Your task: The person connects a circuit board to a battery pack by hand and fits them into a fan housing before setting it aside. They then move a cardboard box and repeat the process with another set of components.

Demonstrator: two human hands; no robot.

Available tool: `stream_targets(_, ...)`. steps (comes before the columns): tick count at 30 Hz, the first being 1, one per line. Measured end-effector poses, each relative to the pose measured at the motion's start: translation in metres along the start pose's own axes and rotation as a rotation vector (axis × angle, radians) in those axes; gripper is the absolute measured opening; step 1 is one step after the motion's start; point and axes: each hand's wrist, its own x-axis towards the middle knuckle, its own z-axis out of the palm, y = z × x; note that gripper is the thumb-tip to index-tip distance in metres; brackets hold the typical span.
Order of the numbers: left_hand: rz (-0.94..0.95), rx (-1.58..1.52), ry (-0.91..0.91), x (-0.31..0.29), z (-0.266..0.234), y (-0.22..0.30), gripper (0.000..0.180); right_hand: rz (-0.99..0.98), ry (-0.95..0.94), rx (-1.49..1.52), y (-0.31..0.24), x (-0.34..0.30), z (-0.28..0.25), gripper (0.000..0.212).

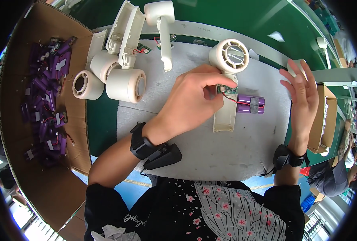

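My left hand (190, 100) is closed at a small green circuit board (228, 89), with a fingertip on the board's upper edge. The board lies at the top of the opened cream handle (224, 118) of a handheld fan (229, 56), whose round slotted head points away from me. Red and dark wires run from the board to a purple battery pack (250, 104) with a grey patch, lying just right of the handle. My right hand (303, 96) is raised at the right edge of the mat, fingers apart, holding nothing.
A cardboard box (76, 132) full of purple battery packs (46, 96) stands at left. More cream fan heads (125, 85) and open handle shells (130, 36) lie at the back left. Under the work is a pale foam mat (178, 160). Another carton (327, 116) stands at right.
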Motion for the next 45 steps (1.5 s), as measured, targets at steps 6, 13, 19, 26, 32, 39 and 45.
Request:
stream_targets(6, -0.006, 0.038, -0.038, 0.0, -0.005, -0.001, 0.031, -0.258, -0.683, -0.461, -0.004, -0.021, 0.005, 0.042)
stream_targets(13, -0.054, 0.066, -0.087, 0.0, -0.006, -0.001, 0.033, -0.261, -0.88, -0.574, 0.003, -0.019, 0.004, 0.057)
stream_targets(19, -0.017, 0.114, -0.079, 0.001, -0.007, -0.001, 0.034, 0.295, -1.021, -0.164, -0.01, -0.022, -0.002, 0.053)
stream_targets(26, 0.104, 0.163, -0.017, 0.001, -0.005, -0.002, 0.029, 0.73, -1.093, 0.265, -0.018, -0.026, 0.002, 0.073)
stream_targets(32, 0.189, 0.308, -0.03, 0.001, -0.004, -0.002, 0.035, 0.602, -1.314, 0.47, -0.002, -0.022, -0.007, 0.099)
stream_targets(39, 0.231, 0.329, -0.003, -0.001, -0.004, 0.0, 0.033, 0.67, -0.962, 0.227, -0.018, -0.016, -0.001, 0.098)
stream_targets(45, 0.248, 0.367, -0.036, 0.001, -0.006, 0.003, 0.031, 0.32, -1.029, 0.052, -0.009, -0.018, -0.002, 0.083)
